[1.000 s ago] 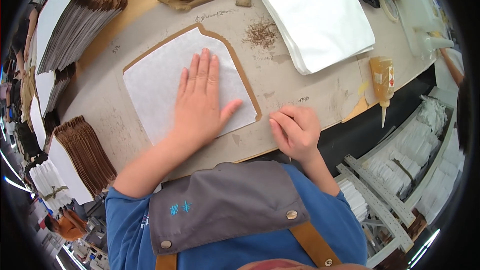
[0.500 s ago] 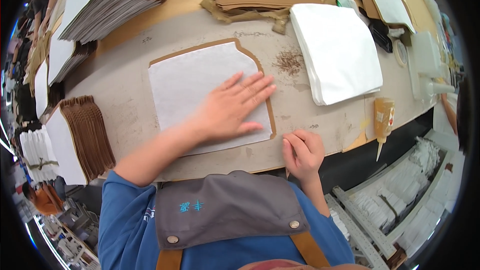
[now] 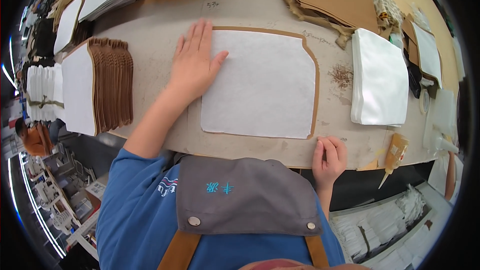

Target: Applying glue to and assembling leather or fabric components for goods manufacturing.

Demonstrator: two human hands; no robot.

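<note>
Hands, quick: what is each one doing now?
Left hand: open, flat, pressing the left edge of the white sheet.
Right hand: fingers curled, resting at the table edge, holding nothing visible.

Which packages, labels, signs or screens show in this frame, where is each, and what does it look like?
Glue bottle: table's near right edge, amber body, pointed nozzle hanging over the edge.
Apron emblem: grey bib at lower centre, small turquoise stitched marks.
Handwritten marks: on the grey table top above the left hand, small and dark.
No screens or signs visible.
</note>
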